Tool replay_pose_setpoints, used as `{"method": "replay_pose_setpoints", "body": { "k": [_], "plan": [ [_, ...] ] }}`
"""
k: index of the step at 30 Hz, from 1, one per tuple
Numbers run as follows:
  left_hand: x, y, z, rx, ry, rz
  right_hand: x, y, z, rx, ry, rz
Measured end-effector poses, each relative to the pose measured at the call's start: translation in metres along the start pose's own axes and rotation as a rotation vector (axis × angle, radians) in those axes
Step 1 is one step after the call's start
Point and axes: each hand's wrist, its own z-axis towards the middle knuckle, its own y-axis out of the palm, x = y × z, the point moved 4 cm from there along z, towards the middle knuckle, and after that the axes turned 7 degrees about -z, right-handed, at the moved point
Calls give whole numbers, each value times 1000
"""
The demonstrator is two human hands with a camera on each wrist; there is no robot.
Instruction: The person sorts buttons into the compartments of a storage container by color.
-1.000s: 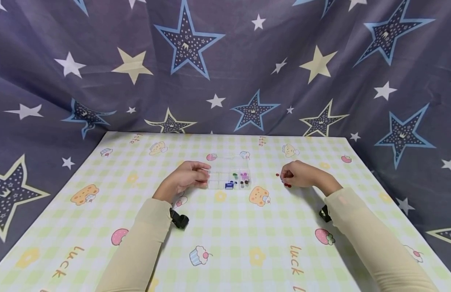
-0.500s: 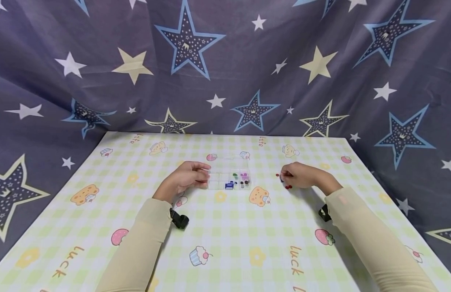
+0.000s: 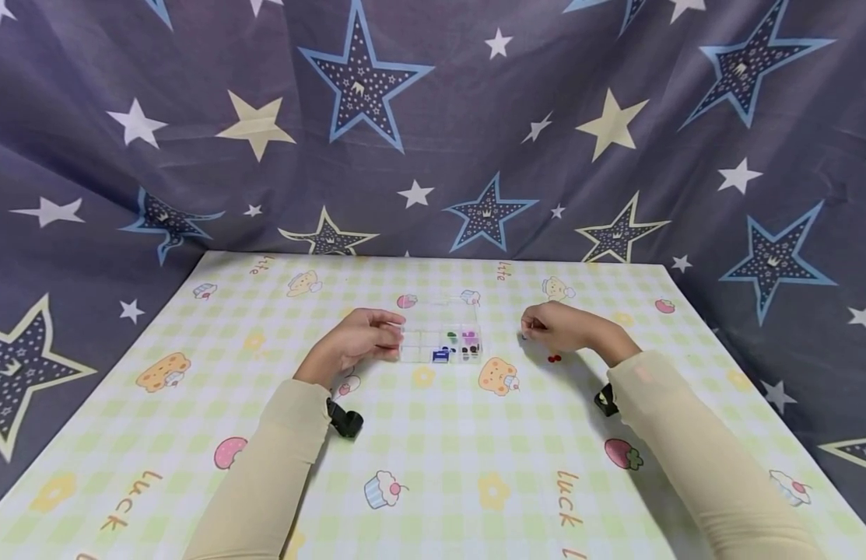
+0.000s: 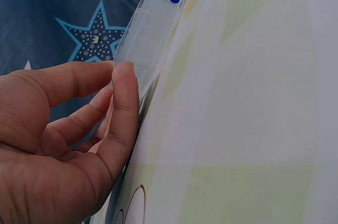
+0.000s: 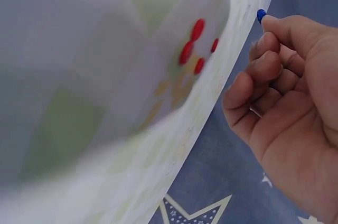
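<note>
A clear plastic compartment box (image 3: 420, 340) lies mid-table, its transparent lid (image 3: 440, 313) standing open behind it. My left hand (image 3: 362, 338) pinches its left end between thumb and fingers, as the left wrist view shows up close. Small green beads (image 3: 451, 337), purple beads (image 3: 469, 337) and dark beads (image 3: 469, 351) fill compartments on its right side; a blue latch (image 3: 440, 355) is at the front. Right of the box, my right hand (image 3: 562, 325) pinches a small blue bead (image 5: 261, 15) at the fingertips. Several red beads (image 5: 195, 44) lie on the table below that hand.
A green-and-white checked cloth (image 3: 433, 435) printed with cartoon food covers the table. Behind it hangs a dark curtain (image 3: 433, 155) with stars. Black straps (image 3: 345, 420) circle both wrists.
My right hand has moved left toward the box and slightly away from me, leaving the red beads with the blue bead in its fingertips. The left hand and box stay in place.
</note>
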Motion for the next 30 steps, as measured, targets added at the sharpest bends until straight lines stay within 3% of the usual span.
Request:
{"method": "replay_pose_setpoints", "body": {
  "k": [30],
  "plan": [
    [1, 0, -1, -5, 8, 5, -52, -2, 52, 70, -120, -31]
  ]
}}
